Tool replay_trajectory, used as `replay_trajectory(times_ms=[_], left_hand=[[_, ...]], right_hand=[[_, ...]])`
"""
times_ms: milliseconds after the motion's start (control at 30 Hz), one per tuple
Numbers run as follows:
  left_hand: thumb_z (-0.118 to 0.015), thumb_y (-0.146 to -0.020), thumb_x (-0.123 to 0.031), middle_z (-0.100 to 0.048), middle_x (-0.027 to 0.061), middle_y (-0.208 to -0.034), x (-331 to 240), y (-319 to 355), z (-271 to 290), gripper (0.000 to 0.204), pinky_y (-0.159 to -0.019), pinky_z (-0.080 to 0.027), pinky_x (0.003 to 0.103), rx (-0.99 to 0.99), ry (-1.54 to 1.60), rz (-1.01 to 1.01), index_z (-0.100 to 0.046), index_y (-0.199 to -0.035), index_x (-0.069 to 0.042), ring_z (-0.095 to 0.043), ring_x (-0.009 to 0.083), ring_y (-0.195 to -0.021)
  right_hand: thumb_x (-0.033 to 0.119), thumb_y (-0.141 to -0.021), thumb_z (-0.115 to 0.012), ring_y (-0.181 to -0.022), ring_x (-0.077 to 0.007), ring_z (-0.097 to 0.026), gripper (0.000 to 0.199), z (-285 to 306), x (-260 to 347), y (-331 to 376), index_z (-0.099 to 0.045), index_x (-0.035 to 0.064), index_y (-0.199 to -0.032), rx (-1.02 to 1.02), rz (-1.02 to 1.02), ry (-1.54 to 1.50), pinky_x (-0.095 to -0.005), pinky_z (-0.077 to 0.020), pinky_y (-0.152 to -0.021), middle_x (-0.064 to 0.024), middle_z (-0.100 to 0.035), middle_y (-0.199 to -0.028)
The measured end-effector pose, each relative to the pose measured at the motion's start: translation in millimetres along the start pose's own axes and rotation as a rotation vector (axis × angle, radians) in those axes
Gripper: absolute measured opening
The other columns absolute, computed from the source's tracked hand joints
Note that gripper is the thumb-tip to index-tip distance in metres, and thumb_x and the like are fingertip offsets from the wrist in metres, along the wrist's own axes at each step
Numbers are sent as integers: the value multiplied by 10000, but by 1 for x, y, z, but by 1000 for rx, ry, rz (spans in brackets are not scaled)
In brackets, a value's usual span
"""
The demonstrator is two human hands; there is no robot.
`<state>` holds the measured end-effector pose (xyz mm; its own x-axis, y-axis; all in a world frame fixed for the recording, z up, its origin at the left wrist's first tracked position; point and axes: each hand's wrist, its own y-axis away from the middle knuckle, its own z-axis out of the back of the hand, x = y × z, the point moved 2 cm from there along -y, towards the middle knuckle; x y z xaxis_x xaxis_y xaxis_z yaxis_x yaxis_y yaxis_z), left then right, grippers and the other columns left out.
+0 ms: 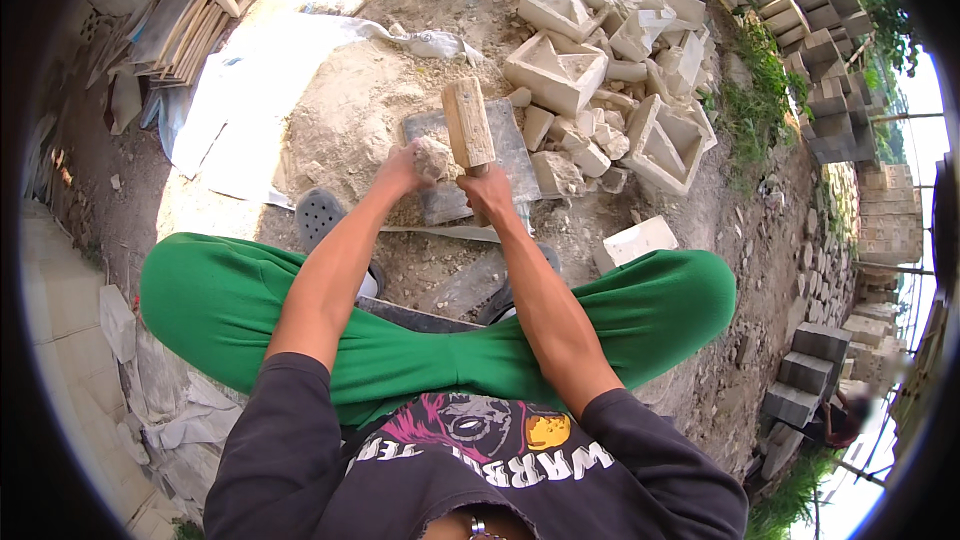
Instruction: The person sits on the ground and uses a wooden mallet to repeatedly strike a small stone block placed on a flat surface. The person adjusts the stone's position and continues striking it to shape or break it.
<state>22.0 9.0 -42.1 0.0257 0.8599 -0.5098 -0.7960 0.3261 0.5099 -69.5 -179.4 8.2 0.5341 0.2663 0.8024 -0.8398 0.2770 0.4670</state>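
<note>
- Stone lump (432, 155) sits on the grey slab (470, 162) — left hand (405, 170) clamped round it.
- Right hand (487, 190) grips the wooden mallet (468, 125); best kept square, fingers clear — judged.

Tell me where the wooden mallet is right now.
In the head view, upper centre: the wooden mallet is gripped in the right hand, just right of the stone lump in the left hand.

A flat slab (470, 160) lies on the sand heap (350, 110) at twelve o'clock; hollow blocks (560, 70) pile at one o'clock, beyond the rubble (570, 140).
</note>
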Motion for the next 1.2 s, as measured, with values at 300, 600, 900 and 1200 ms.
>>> replay_trajectory(times_ms=[300,600,900,1200], left_hand=[[-920,-665,-405,-481,219,-1393,7,2,-4,1119,-1036,-487,445,-60,-52,-19,-323,-1569,-126,-559,388,-1253],[-901,-698,-436,-453,205,-1429,-3,12,-1,1092,-1034,-488,471,-33,1,0,-315,-1571,-141,-564,399,-1243],[-894,-721,-405,-459,213,-1421,0,15,-5,1072,-1032,-486,488,-49,-20,2,-301,-1577,-151,-532,397,-1290],[-914,-693,-398,-472,214,-1399,-7,15,8,1094,-1019,-501,434,52,29,40,-318,-1569,-127,-575,350,-1244]], right_hand=[[268,-706,-729,-583,-259,-665,329,10,23,-2,-712,-25,-855,-138,88,84,-397,-518,-576,-149,-693,-686],[316,-670,-731,-718,-358,-723,408,0,-19,-17,-717,-72,-794,19,-107,318,-432,-561,-670,-235,-707,-735],[295,-710,-709,-875,-429,-707,401,3,25,0,-726,-37,-935,-101,24,275,-473,-546,-759,-277,-717,-887],[231,-723,-710,-636,-261,-714,342,11,15,4,-706,-50,-917,7,-110,129,-401,-558,-613,-152,-705,-721]])
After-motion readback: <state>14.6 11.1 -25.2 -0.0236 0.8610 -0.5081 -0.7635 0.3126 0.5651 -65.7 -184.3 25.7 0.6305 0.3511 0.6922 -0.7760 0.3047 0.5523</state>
